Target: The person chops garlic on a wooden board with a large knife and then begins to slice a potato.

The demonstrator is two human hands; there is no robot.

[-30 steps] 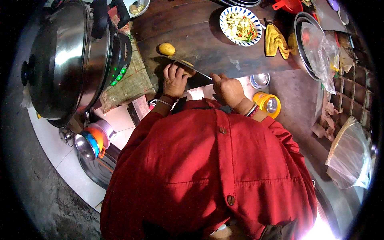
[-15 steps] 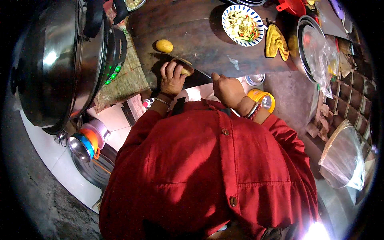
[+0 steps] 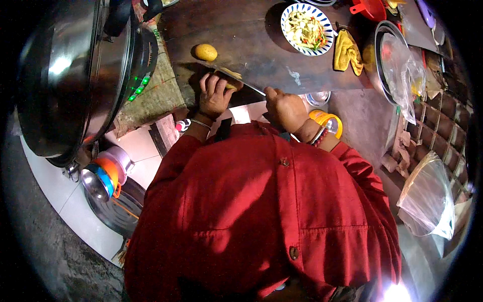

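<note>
Fingers of the left hand [image 3: 214,98] hold a cut potato [image 3: 233,85] on the surface [image 3: 241,30], upper centre; the right hand [image 3: 287,108] clenches the knife [image 3: 253,89]. I see its blade brighter than half a second ago: re-angled, I judge, mid-slicing.

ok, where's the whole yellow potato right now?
Head view, upper left of centre: the whole potato lies on the dark wooden table, just beyond the left hand and right of the big lidded pot.

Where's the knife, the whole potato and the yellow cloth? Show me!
Knife [image 3: 253,89], head view: on its blade, toward the handle.
Whole potato [image 3: 206,52], head view: middle of its skin.
Yellow cloth [image 3: 347,52], head view: on its crumpled middle.
</note>
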